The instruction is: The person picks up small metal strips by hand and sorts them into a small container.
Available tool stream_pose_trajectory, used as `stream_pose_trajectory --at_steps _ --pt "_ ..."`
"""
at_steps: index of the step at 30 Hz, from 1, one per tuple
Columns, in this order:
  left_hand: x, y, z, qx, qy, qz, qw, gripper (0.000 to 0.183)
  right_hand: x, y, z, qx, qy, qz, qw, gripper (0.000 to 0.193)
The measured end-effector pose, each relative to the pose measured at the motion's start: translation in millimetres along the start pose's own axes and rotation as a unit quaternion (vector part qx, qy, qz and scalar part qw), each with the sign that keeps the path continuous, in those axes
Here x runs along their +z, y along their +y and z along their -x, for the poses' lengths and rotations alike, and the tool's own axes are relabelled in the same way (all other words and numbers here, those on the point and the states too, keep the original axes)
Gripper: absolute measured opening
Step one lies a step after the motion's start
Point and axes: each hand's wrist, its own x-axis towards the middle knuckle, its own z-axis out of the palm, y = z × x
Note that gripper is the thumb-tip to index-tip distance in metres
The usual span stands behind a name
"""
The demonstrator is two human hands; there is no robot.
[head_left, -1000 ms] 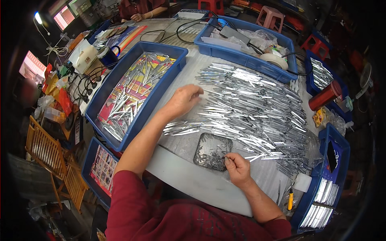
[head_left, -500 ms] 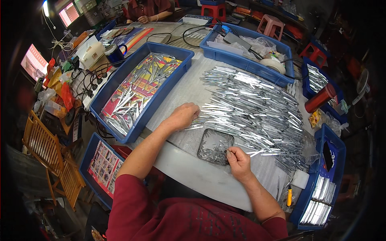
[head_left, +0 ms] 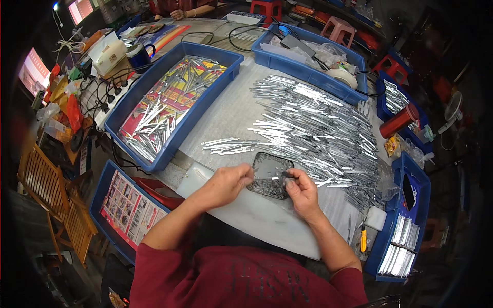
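My left hand (head_left: pixel 226 186) is closed beside the left edge of a small black tray (head_left: pixel 266 165); whatever its fingertips pinch, if anything, I cannot make out. Small dark pieces lie in the tray. Over its right side my right hand (head_left: pixel 302 193) pinches a small dark piece (head_left: pixel 285 175) between thumb and fingers. Just beyond the tray spreads a broad heap of thin silver metal strips (head_left: pixel 318 133). Several similar strips (head_left: pixel 228 146) lie in a loose group left of the heap, beyond my left hand.
Left stands a blue bin (head_left: pixel 197 110) with scattered metal pieces; another blue bin (head_left: pixel 262 57) at the back holds bags and cables. At right are a blue tray (head_left: pixel 374 264) of stacked strips, a red cylinder (head_left: pixel 399 121) and a yellow-handled tool (head_left: pixel 363 240). Another person's hand (head_left: pixel 177 14) shows far back.
My left hand has drawn back from the strips to the tray's left side, uncovering the loose group. My right hand has lifted a small dark piece at the tray. The view has shifted slightly.
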Motion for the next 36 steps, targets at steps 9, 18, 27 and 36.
stream_pose_trajectory --at_steps 9,18,27,36 --pt "36.1 8.1 30.9 -0.021 0.022 0.227 0.973 0.016 10.5 -24.6 12.6 -0.009 -0.118 0.138 0.983 0.011" --pt "21.5 -4.5 51.7 -0.073 0.031 0.240 0.968 0.013 -16.0 -5.7 -44.3 -0.187 -0.161 0.356 0.901 0.008" --pt "17.9 -7.1 57.3 -0.088 0.028 0.252 0.963 0.012 -7.6 -3.6 -57.8 -0.197 -0.290 0.506 0.788 0.009" --pt "22.4 -5.9 52.7 -0.072 0.037 0.253 0.964 0.013 -0.2 -1.7 -57.3 -0.182 -0.286 0.546 0.766 0.007"
